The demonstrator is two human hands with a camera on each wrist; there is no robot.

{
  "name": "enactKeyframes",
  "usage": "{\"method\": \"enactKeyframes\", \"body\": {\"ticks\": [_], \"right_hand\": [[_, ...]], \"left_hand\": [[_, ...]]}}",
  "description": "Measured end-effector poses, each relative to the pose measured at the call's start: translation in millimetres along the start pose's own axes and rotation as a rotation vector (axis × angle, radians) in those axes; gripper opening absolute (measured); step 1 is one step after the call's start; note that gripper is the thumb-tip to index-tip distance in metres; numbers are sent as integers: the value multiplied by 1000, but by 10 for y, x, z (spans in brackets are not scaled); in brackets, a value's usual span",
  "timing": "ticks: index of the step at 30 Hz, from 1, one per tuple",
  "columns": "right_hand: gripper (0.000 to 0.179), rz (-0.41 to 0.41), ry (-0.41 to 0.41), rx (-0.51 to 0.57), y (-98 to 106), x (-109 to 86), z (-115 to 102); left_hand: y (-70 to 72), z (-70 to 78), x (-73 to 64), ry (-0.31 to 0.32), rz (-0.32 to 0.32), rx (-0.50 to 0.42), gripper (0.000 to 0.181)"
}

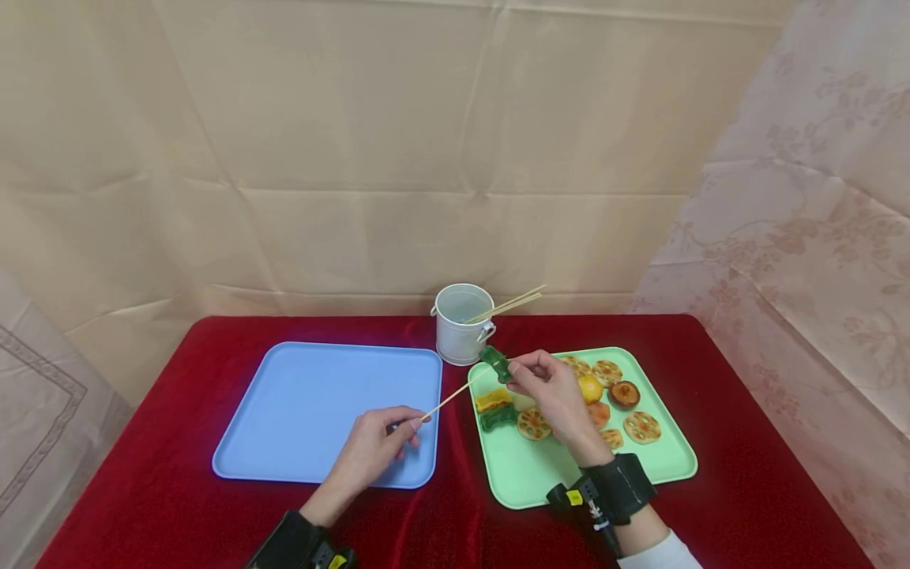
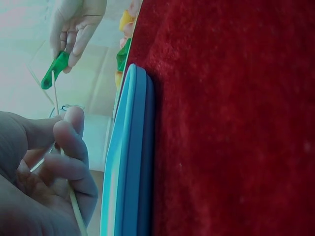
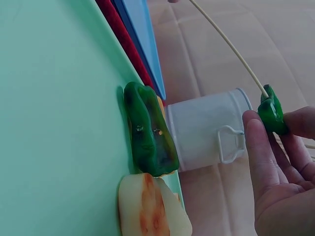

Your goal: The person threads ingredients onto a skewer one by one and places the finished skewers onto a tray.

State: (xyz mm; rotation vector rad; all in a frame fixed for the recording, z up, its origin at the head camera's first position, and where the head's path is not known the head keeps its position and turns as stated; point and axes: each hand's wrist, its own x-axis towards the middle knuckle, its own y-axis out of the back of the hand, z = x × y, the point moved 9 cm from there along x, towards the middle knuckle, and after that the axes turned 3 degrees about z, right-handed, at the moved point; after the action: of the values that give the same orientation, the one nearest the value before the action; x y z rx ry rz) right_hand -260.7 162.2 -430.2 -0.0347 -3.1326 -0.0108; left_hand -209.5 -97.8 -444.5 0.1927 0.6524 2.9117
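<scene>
My left hand [image 1: 379, 442] pinches a thin wooden skewer [image 1: 455, 393] between thumb and fingers, over the right part of the blue tray [image 1: 320, 411]. The skewer slants up and to the right. At its far end is a green pepper piece [image 1: 495, 364], which my right hand [image 1: 558, 395] pinches above the green tray [image 1: 526, 478]. In the right wrist view the skewer's tip meets the face of the pepper piece [image 3: 272, 115]. The left wrist view shows the skewer [image 2: 74, 206] running through the left hand's curled fingers.
On the green tray lie another green pepper piece [image 1: 499, 417], a yellow piece [image 1: 492, 399], several lotus root slices [image 1: 642, 427] and a mushroom [image 1: 624, 394]. A white metal bucket [image 1: 458, 340] stands behind the trays with several skewers [image 1: 515, 303] leaning out. Red cloth [image 1: 455, 514] covers the table.
</scene>
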Motion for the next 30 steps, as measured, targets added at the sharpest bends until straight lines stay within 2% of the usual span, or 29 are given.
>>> {"method": "enactKeyframes", "body": {"ticks": [8,13,18,25,30], "right_hand": [[22,-13,-15,-13,-43,-14,17],[21,-21,-11,-5,-78,-27,8],[23,-25,-19,-1,-96,-36,8],[27,-38,-42,-35,-143,-62,47],[31,-80,-36,-37,-213,-82,64]], "left_hand": [[-28,-29,18,59,39,21,9],[-38,-14,8,75,69,-25,10],[-64,9,3,86,65,-69,10],[-112,68,22,80,77,-89,12],[-152,100,45,58,102,-93,12]]}}
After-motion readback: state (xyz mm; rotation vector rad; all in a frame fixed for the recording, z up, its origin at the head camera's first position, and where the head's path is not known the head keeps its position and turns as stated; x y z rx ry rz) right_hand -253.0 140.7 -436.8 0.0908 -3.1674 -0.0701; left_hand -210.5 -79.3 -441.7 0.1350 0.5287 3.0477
